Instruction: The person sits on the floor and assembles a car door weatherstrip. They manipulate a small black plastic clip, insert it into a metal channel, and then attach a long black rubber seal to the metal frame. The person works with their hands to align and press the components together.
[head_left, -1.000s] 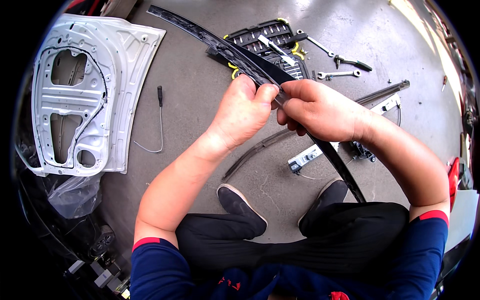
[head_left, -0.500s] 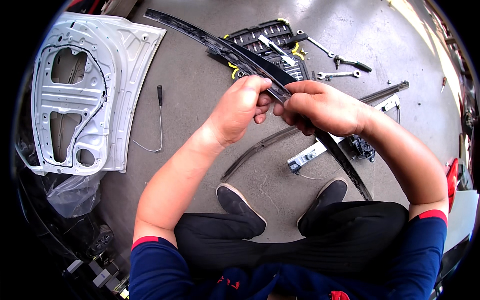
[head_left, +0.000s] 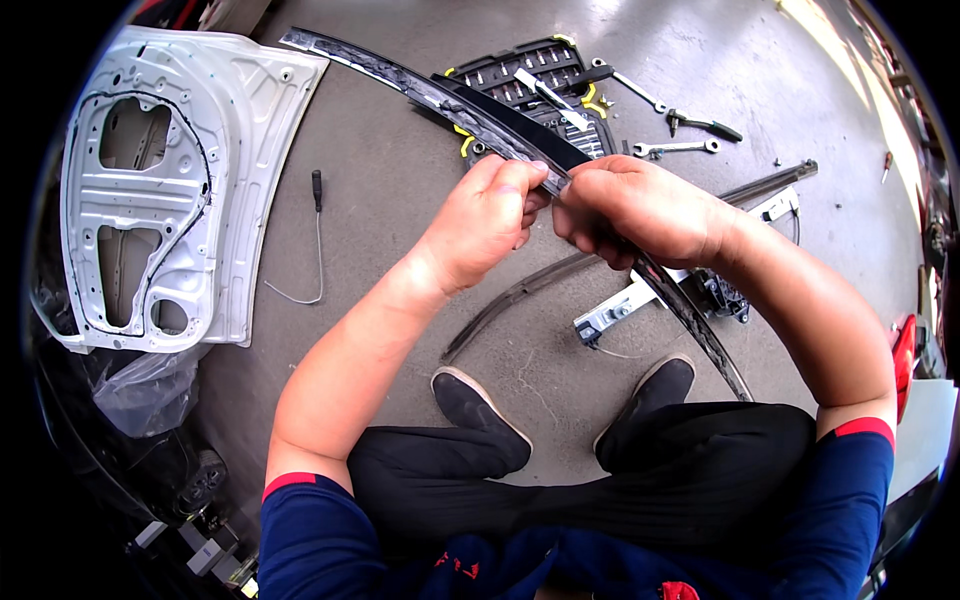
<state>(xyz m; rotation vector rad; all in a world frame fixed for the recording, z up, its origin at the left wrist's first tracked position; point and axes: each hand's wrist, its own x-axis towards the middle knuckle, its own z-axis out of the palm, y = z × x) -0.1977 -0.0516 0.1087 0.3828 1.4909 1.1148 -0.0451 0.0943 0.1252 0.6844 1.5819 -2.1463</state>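
Note:
A long, dark, curved trim strip (head_left: 420, 88) runs from the upper left down to the right, past my knees. My left hand (head_left: 488, 222) pinches it near its middle with thumb and fingertips. Right beside it, my right hand (head_left: 640, 210) closes its fingers around the same strip. The two hands almost touch. The strip's lower end (head_left: 700, 335) hangs above the concrete floor in front of my black shoes (head_left: 478, 405).
A white car door shell (head_left: 170, 190) lies on the floor at the left. A black tool tray (head_left: 545, 75) with sockets, wrenches (head_left: 675, 148) and a window regulator mechanism (head_left: 640, 300) lie behind my hands. A thin wire with plug (head_left: 318, 220) lies by the door.
The strip has slid through my hands toward the upper left, and both hands have shifted slightly closer together on it.

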